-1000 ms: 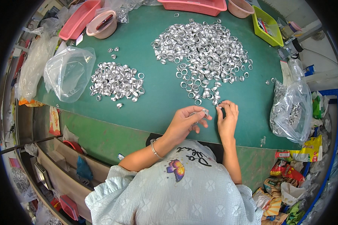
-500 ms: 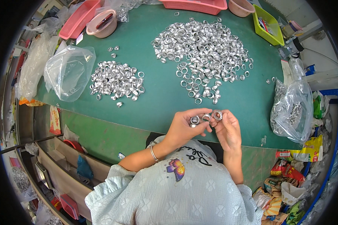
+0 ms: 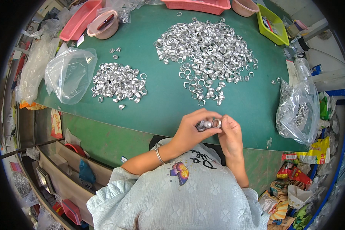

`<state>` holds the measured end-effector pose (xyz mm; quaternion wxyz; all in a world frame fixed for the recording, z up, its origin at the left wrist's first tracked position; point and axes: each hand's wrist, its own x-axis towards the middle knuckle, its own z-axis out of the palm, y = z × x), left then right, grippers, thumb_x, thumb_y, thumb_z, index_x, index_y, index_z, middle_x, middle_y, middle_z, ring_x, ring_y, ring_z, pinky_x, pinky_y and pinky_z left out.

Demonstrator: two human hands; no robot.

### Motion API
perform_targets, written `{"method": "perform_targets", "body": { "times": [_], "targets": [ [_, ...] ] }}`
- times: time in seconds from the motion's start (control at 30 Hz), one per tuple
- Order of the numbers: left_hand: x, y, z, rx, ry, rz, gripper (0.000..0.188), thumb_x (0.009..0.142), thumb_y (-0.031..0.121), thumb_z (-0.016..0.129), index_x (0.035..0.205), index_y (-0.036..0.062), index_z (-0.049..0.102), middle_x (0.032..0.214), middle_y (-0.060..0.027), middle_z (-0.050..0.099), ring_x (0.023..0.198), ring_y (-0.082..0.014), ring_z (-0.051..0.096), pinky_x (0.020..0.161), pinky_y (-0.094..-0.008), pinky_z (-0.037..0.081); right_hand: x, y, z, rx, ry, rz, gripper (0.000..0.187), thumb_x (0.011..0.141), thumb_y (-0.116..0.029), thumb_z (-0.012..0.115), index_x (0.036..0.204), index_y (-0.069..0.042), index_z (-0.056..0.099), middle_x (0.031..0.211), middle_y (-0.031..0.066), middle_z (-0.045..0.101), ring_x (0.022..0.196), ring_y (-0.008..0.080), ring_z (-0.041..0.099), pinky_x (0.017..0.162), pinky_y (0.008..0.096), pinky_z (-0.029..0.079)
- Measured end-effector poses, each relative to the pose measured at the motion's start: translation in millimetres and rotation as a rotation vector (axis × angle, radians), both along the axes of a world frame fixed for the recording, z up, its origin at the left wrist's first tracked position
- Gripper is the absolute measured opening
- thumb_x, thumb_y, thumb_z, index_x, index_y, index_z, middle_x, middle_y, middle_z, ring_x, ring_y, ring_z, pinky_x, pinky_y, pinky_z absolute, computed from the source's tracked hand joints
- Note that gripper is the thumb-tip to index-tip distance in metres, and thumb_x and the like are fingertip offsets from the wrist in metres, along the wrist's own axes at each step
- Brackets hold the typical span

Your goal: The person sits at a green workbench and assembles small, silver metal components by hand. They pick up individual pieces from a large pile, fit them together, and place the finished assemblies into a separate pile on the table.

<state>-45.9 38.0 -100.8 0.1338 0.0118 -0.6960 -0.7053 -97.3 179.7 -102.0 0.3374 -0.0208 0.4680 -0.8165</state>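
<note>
The left hand (image 3: 189, 130) is curled around a few silver rings (image 3: 200, 125), its thumb and forefinger reaching forward to one more ring (image 3: 216, 123). The right hand (image 3: 230, 136) pinches that ring at its right edge with thumb and fingertips, so the two hands meet at it, just above the near edge of the bench. A metal bangle (image 3: 159, 156) circles the left wrist.

The green bench (image 3: 145, 38) spreads out beyond the hands. On it, the large heap (image 3: 209, 50) of silver rings lies past the hands, narrowing to a loose tail toward them. At the right end sits a clear bag (image 3: 297, 115) with many rings inside. At the left end stands a crumpled see-through bag (image 3: 71, 76). Just to its right is the small heap (image 3: 119, 82) of rings, well apart from the large one.

Along the far side are a long coral basket (image 3: 80, 21) on the left, a pink basket (image 3: 197, 5) near the middle, and a yellow-green basket (image 3: 278, 40) on the right. A pale pink bowl (image 3: 108, 33) beside the coral basket holds a dark red tool (image 3: 105, 22); another bowl (image 3: 245, 9) stands between the other two baskets.

Three stray rings (image 3: 115, 56) lie beyond the small heap.
</note>
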Motion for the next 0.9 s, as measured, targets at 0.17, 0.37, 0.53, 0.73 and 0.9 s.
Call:
{"method": "perform_targets", "body": {
  "times": [0.17, 0.37, 0.53, 0.73, 0.9],
  "targets": [
    [-1, -4, 2, 0.381, -0.407, -0.113, 0.02, 0.083, 0.01, 0.064, 0.102, 0.0044, 0.062, 0.078, -0.0013, 0.056, 0.054, -0.0034, 0.042, 0.043, -0.0171, 0.029, -18, 2, -21, 0.352, 0.382, -0.168, 0.018, 0.089, -0.014, 0.056, 0.079, 0.001, 0.057, 0.075, 0.0014, 0.057, 0.069, 0.0079, 0.048, 0.066, 0.0221, 0.039],
    [-3, -13, -6, 0.873, -0.39, -0.28, 0.026, 0.085, 0.01, 0.061, 0.109, 0.0009, 0.056, 0.082, -0.0098, 0.061, 0.056, -0.0053, 0.044, 0.041, -0.016, 0.029, -46, -11, -47, 1.054, 1.317, -0.299, 0.02, 0.073, -0.007, 0.068, 0.09, -0.001, 0.058, 0.082, 0.009, 0.058, 0.074, 0.0245, 0.053, 0.067, 0.0335, 0.04],
    [-2, -13, -7, 0.847, -0.35, -0.258, 0.026, 0.082, 0.008, 0.064, 0.106, 0.0002, 0.057, 0.086, -0.0145, 0.06, 0.055, -0.0074, 0.045, 0.042, -0.0164, 0.03, -43, -12, -60, 1.091, 1.158, -0.285, 0.013, 0.077, -0.002, 0.064, 0.088, -0.001, 0.057, 0.076, 0.0087, 0.058, 0.071, 0.0216, 0.054, 0.067, 0.0329, 0.042],
    [0, -16, -4, 0.803, -0.37, -0.281, 0.026, 0.083, 0.008, 0.063, 0.106, -0.0008, 0.057, 0.089, -0.0146, 0.061, 0.057, -0.0081, 0.047, 0.043, -0.0167, 0.03, -31, 5, -26, 0.216, 0.202, -0.249, 0.015, 0.085, -0.002, 0.058, 0.1, 0.004, 0.058, 0.085, 0.0076, 0.061, 0.071, 0.01, 0.055, 0.066, 0.0223, 0.044],
    [-1, -13, 3, 0.794, -0.358, -0.276, 0.02, 0.085, 0.012, 0.062, 0.1, 0.0013, 0.055, 0.089, -0.0115, 0.06, 0.058, -0.0084, 0.048, 0.04, -0.0162, 0.029, -13, 7, 0, -0.053, 0.067, -0.154, 0.017, 0.086, -0.001, 0.056, 0.101, 0.005, 0.058, 0.085, 0.0103, 0.062, 0.075, 0.0135, 0.058, 0.068, 0.025, 0.046]
  ]
}}
